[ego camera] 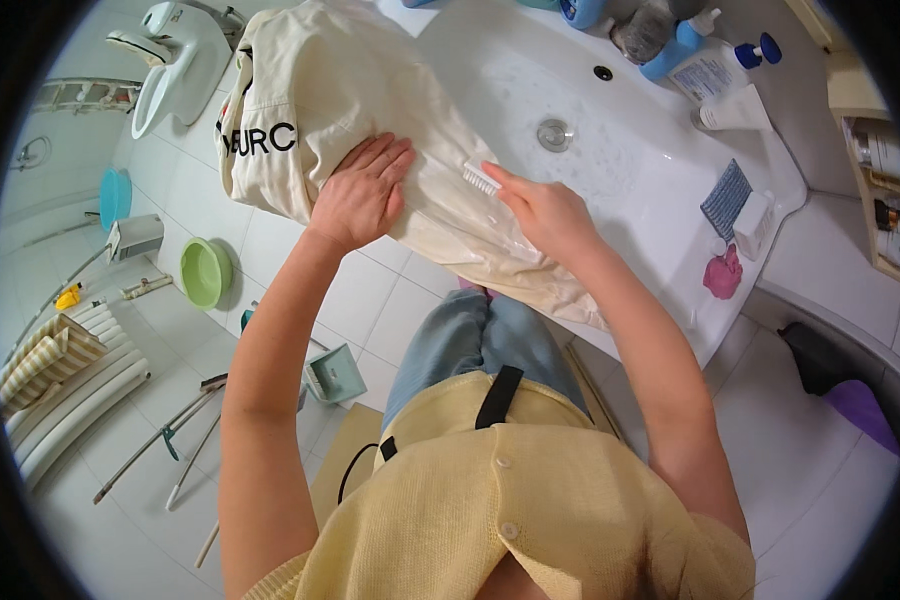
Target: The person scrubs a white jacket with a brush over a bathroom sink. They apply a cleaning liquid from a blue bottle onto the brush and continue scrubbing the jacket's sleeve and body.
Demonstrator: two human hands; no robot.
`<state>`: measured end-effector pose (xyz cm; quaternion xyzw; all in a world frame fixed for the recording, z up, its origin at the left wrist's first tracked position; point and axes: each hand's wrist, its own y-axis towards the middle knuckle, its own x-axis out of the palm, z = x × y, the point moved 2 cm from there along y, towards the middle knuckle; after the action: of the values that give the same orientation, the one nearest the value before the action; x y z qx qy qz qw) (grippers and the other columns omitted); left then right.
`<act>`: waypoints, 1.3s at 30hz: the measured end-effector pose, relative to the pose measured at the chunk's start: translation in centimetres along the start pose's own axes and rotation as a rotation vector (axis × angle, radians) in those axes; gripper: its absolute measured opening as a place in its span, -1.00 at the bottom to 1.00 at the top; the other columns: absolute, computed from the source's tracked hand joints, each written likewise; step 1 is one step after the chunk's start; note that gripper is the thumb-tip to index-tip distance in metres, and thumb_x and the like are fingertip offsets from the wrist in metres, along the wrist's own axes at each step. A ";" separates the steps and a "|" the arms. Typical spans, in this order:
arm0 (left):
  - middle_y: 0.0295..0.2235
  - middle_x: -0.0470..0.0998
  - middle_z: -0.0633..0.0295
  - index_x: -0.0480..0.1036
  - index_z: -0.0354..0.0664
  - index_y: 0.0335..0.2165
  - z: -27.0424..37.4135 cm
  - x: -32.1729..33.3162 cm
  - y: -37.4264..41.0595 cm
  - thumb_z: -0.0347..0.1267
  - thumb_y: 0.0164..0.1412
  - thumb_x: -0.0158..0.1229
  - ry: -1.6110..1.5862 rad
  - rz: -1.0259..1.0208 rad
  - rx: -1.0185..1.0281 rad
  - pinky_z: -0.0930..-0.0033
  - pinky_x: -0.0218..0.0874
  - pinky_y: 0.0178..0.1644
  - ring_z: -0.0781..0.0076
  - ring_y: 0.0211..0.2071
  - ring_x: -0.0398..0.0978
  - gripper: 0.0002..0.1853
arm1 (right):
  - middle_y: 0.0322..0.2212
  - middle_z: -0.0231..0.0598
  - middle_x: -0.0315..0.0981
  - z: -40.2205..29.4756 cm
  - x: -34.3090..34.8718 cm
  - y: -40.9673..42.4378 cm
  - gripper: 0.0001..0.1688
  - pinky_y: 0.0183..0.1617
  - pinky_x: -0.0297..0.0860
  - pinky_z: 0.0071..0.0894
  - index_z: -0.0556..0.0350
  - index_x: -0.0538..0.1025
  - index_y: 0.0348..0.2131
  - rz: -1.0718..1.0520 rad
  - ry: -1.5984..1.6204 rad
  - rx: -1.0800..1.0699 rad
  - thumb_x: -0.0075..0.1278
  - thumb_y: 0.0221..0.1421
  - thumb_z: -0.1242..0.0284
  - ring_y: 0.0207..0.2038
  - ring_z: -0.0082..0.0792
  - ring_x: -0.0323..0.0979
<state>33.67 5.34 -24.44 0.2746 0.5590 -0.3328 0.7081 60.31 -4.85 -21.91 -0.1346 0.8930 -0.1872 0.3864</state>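
Observation:
A cream fabric garment [360, 82] with black lettering drapes over the left side and front rim of the white washbasin [487, 45]. My left hand [367, 184] presses flat on the cloth, its fingers close together and no object visible under it but the fabric. In my right hand [544, 214] is a small white scrubbing brush [481, 176], its bristles against the garment near the basin's edge. The cloth below the brush looks wet and wrinkled. My right fingers hide part of the brush.
The basin's drain [555, 135] lies beyond the brush, with suds around it. Bottles, including a white pump bottle [712, 71], line the back rim. A blue sponge [726, 199] and a pink cloth [722, 271] sit at right. A green basin [205, 274] is on the floor.

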 end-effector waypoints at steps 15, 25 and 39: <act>0.20 0.40 0.21 0.42 0.01 0.15 2.7 -0.1 0.2 -0.20 0.37 -0.06 0.122 -0.035 -0.030 0.06 -0.11 0.44 0.12 0.29 0.23 -0.56 | -0.38 0.00 0.60 11.4 1.0 -11.2 -0.40 -0.24 0.40 -0.15 0.24 0.54 -0.20 0.377 0.062 0.282 0.22 0.05 0.04 -0.37 -0.06 0.54; 0.16 0.42 0.06 0.50 -0.13 0.04 2.2 -1.2 -0.9 -0.30 0.23 0.10 0.259 0.133 -0.096 0.03 -0.05 0.41 0.05 0.25 0.27 -0.59 | -0.46 -0.03 0.60 9.4 1.5 -14.1 -0.48 -0.26 0.42 -0.15 0.22 0.51 -0.20 0.341 0.121 0.343 0.20 0.10 0.11 -0.38 -0.02 0.57; 0.18 0.32 -0.17 0.30 -0.40 0.12 28.6 4.6 -3.0 -0.38 0.13 0.06 -0.073 0.222 0.360 -0.10 0.01 0.36 -0.13 0.25 0.25 -0.42 | -0.37 -0.13 0.60 7.0 -2.1 -14.7 -0.63 -0.28 0.41 -0.18 0.03 0.56 0.00 0.453 0.082 -0.111 0.03 0.27 0.29 -0.38 -0.08 0.54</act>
<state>49.44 -19.06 -22.60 0.4443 0.4309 -0.3570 0.6997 68.33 -18.79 -18.52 0.0559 0.9243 -0.0514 0.3741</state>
